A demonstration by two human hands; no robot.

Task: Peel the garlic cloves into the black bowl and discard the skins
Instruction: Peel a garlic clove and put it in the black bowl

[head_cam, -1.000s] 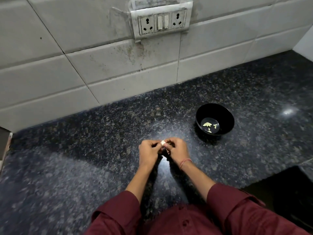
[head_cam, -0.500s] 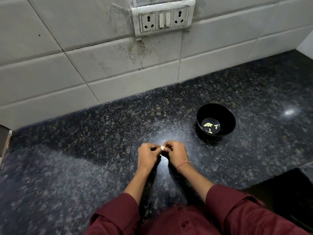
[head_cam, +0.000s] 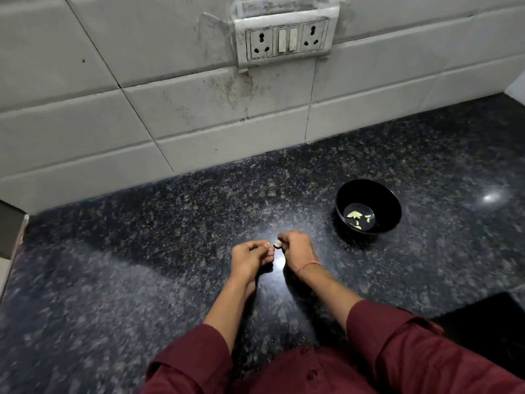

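Pale against the dark stone, a garlic clove (head_cam: 277, 244) is pinched in the fingertips of the right grip (head_cam: 298, 251), held low over the table (head_cam: 142, 265) about midway along its front edge. The left grip (head_cam: 248, 260) is curled, with its fingertips right up against the clove. Whether they nip a flake of skin or only meet the clove, I cannot tell. The pairing suggests one grip steadies the clove while the other works the skin loose, and keeping low over the stone means whatever falls lands close by.

The black bowl (head_cam: 389, 220) stands upright, near and off to the right of the hands toward the back edge, probably so a finished clove takes only a short reach. A few peeled cloves (head_cam: 354, 215) already lie in its bottom, so the job is partly done. Loose skins are too small to pick out on the speckled surface. Behind, a socket plate (head_cam: 287, 41) is fixed to the tiled wall (head_cam: 85, 123).
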